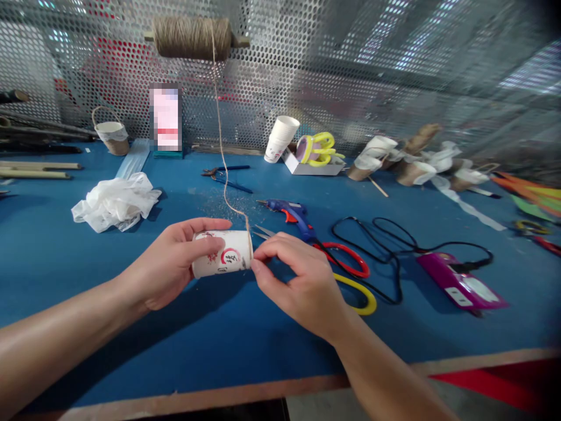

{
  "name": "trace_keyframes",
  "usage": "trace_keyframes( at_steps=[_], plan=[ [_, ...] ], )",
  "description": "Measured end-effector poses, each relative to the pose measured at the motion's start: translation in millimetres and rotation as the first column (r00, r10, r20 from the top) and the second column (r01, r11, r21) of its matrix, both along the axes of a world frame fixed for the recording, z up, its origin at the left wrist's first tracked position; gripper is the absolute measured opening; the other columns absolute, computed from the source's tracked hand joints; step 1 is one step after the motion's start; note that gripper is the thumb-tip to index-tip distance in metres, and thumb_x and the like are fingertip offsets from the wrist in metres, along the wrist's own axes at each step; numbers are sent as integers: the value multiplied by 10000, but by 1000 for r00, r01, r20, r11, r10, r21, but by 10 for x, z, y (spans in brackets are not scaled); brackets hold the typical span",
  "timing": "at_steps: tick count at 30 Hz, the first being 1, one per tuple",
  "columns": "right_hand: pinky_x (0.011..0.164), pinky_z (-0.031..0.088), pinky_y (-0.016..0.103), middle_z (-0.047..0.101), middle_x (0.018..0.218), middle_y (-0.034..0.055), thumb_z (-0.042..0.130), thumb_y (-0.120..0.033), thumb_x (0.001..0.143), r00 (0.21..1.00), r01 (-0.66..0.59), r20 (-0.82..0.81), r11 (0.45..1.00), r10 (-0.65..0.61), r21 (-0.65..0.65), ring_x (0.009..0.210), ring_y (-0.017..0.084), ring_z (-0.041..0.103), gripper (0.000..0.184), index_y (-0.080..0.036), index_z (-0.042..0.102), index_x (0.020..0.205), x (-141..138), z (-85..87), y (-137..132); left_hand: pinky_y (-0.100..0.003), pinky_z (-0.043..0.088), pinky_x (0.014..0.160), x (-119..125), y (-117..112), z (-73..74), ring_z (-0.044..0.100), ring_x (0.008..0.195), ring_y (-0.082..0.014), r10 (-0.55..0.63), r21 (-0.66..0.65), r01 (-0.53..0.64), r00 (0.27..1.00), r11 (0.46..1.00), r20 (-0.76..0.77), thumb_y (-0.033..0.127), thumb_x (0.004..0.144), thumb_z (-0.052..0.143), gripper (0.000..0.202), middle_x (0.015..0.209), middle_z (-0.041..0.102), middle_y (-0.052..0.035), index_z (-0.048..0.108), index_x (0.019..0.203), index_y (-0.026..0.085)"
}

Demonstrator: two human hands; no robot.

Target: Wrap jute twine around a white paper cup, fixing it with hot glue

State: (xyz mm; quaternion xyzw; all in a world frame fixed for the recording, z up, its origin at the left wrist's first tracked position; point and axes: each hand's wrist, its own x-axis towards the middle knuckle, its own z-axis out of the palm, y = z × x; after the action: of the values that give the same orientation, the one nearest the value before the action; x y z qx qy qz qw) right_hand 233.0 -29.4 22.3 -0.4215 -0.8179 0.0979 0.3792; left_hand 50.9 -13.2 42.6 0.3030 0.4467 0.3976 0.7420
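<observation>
My left hand [170, 263] is wrapped round a white paper cup [222, 252] with red and black print, held on its side above the blue table [131, 327]. My right hand [298, 275] pinches the end of a jute twine strand [220, 140] against the cup's rim. The strand runs up to a twine spool [193, 36] on a rod on the perforated metal wall. Just behind the cup lie scissors with a red and a yellow handle [350, 272] and a blue glue gun [291, 213].
A crumpled white plastic bag [116, 202] lies at left, with bamboo sticks [33, 169] beyond it. Stacked paper cups [280, 137], tape rolls [318, 149], twine-wrapped cups [412, 158], pliers [223, 172], a black cable [394, 245] and a purple power strip [460, 283] sit at the back and right.
</observation>
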Motion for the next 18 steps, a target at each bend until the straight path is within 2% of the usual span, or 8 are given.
trace_keyframes(
  at_steps=[18],
  plan=[
    [602,446,331,601,620,28,505,-117,784,1000,8,15,1000,-8,3,604,161,531,159,-203,535,653,-16,-13,0,-240,504,603,2,-11,-25,656,592,-135,14,33,-13,1000,999,-6,82,712,673,290,752,723,-57,631,998,100]
  ],
)
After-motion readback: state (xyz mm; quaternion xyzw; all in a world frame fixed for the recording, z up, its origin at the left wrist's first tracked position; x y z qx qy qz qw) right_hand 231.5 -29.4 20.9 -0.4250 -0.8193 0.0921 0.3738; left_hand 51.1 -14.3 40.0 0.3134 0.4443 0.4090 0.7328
